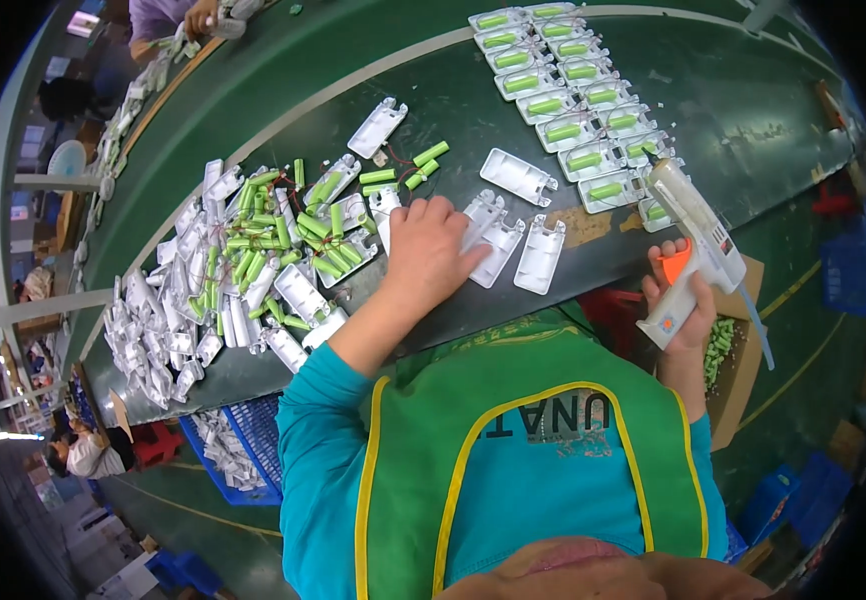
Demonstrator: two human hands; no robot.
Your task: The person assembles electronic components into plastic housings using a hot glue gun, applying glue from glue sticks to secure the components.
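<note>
1. Two hands, both mine, are well apart: the left hand [428, 250] over the tabletop [743, 95], the right hand [681, 305] out near its front edge.
2. My right hand is wrapped around a white glue gun [695, 215], fingers at its orange trigger [676, 262]. Its nozzle points away from me, at the near end of two long rows of filled shells [603, 190], each with a green cell and thin wires. A blue strip [759, 330] hangs from its back.
3. My left hand lies palm down among white shells, thumb by the open shell [500, 252]; I cannot tell whether its fingers grip one.
4. Two more white shells lie between my hands, one upper [518, 177], one lower [540, 256].
5. Left of my left hand, loose green cells [268, 225] lie heaped beside a pile of white casings [158, 330].
6. Below the tabletop stand a blue basket [263, 445] on my left and a cardboard box [738, 400] on my right.
</note>
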